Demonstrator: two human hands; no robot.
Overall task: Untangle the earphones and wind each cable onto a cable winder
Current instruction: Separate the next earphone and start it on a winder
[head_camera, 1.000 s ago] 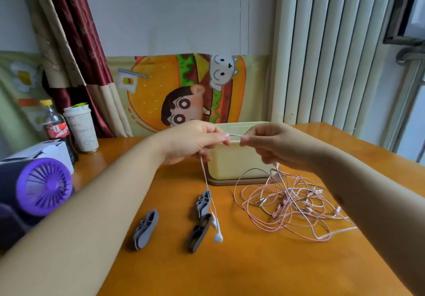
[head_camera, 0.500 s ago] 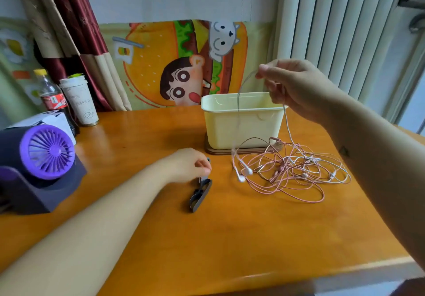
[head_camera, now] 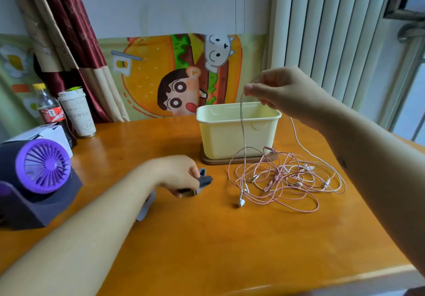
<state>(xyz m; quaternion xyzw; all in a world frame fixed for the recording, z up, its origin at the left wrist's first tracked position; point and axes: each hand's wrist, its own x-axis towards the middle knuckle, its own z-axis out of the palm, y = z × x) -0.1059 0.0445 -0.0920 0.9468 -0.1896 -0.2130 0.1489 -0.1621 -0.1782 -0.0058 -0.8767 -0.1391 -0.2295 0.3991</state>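
Pinching one cable (head_camera: 242, 130) up with right hand (head_camera: 282, 91), gripping grey winder (head_camera: 205, 180) with left hand (head_camera: 177, 173); next, probably start wrapping.

Two hands (head_camera: 177, 176) (head_camera: 285, 91), one bin (head_camera: 218, 139), one fan (head_camera: 43, 164)

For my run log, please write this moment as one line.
left hand: grips grey cable winder at table | right hand: pinches earphone cable, raised | pink tangle: on table
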